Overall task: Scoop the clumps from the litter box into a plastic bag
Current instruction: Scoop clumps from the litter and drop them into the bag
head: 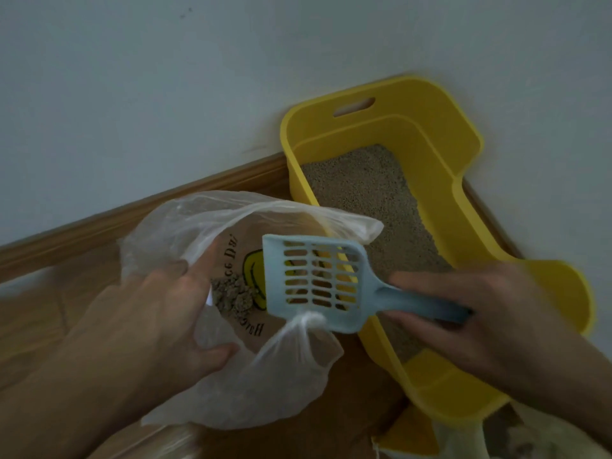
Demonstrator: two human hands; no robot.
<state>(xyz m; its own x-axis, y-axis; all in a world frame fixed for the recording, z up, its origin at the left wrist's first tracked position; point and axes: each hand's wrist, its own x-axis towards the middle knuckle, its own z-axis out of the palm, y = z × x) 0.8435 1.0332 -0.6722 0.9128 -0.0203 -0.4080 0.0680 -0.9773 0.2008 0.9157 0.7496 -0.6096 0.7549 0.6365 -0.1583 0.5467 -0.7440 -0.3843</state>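
Two hands: your left hand (159,313) grips the thin translucent plastic bag (281,376) at 8 o'clock, grey clumps (233,294) inside; your right hand (480,313) clasps the pale-blue slotted scoop (314,279) above. Hold the mouth wide; the yellow plastic litter box (440,147) waits at 1 o'clock.

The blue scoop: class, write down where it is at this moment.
In the head view the blue scoop sits centre frame, held by the right hand, its slotted head over the open plastic bag, beside the yellow litter box.
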